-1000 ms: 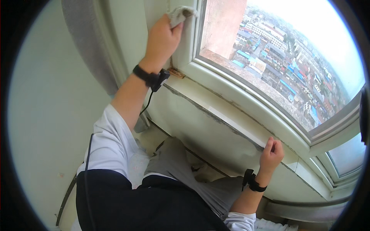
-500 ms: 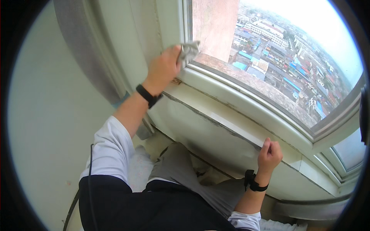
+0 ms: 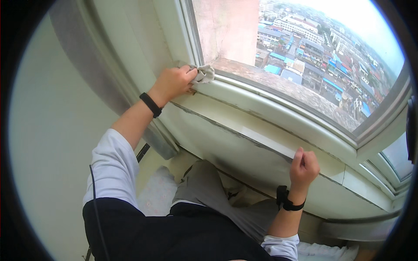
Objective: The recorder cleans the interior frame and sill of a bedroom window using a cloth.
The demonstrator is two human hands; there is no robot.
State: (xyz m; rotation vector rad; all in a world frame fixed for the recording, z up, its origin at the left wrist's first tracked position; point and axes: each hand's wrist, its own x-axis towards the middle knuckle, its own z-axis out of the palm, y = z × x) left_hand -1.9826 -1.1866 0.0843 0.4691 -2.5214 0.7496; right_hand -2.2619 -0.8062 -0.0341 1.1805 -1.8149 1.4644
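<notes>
My left hand [image 3: 174,82] is closed on a crumpled grey-white cloth [image 3: 203,74], pressing it to the lower left corner of the white window frame [image 3: 261,99]. Part of the cloth is hidden under the fingers. The window glass [image 3: 230,39] rises just beyond it. Farther right, my right hand [image 3: 305,167] is curled into a fist at the front edge of the pale sill [image 3: 248,127], and no object shows in it. Black bands circle both wrists.
A grey curtain [image 3: 93,65] hangs along the wall on the left. A side window pane [image 3: 398,161] stands at the far right. Below the sill are my bent leg [image 3: 198,182] and a pale patterned cloth [image 3: 157,191]. A dark cable [image 3: 96,213] runs by my left sleeve.
My left hand has brought the cloth down from the frame's left upright into the lower corner. The right fist stays by the sill edge. The view has shifted slightly.
</notes>
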